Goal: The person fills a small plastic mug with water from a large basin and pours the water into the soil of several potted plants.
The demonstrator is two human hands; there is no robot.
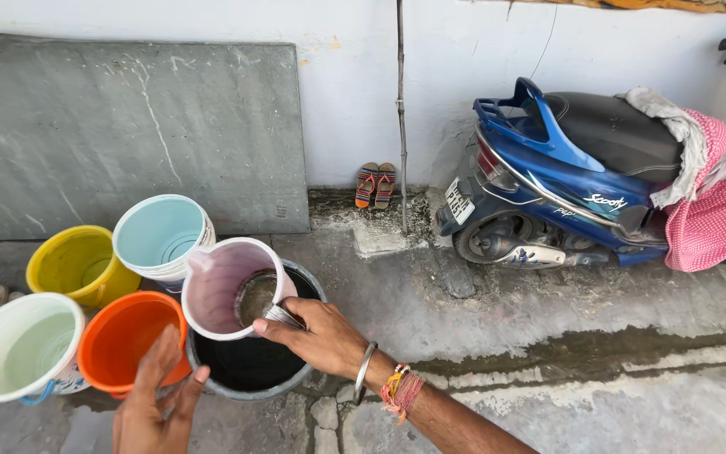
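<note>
R hand (317, 335) grips pink jug (224, 290) rim, tilted over dark tub (296, 378); L hand (155, 403) flat-open on orange bucket (123, 340).

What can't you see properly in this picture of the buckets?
- Head view: the inside of the dark tub is too shadowed to tell what it holds.
- The pink jug and right hand hide part of the small metal cup.
- The left hand is cut off by the bottom edge.
- A cloth covers the front of the blue scooter.
</note>
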